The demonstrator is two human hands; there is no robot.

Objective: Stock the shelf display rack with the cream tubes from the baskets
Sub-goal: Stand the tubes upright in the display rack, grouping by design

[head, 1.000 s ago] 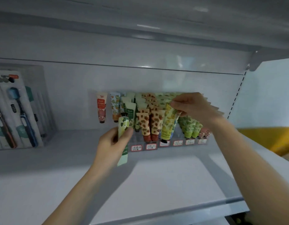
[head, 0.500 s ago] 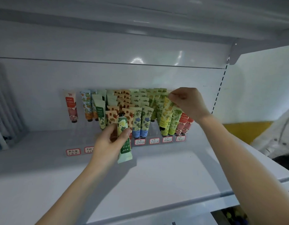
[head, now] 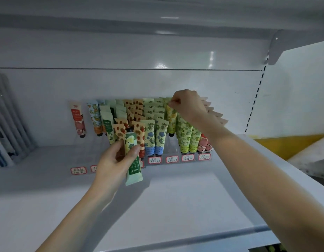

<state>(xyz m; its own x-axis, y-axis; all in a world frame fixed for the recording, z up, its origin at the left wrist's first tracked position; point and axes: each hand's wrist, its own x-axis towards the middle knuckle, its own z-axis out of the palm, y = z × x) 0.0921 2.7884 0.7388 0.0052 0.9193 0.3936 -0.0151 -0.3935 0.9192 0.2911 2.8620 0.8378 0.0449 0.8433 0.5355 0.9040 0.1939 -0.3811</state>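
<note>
From my feed, the left hand [head: 113,161] has thumb and fingers curled round a pale green cream tube [head: 133,160], cap up, just in front of the strawberry-print rows of the clear display rack [head: 163,161] on the white shelf [head: 184,200]. Further right, the right hand [head: 187,105] reaches over the back rows, fingertips pinching the top edge of a yellow-print tube [head: 171,119] hanging cap-down.

White shelf [head: 175,206] with display rack [head: 173,148], perhaps toothbrush packs [head: 4,133].
</note>
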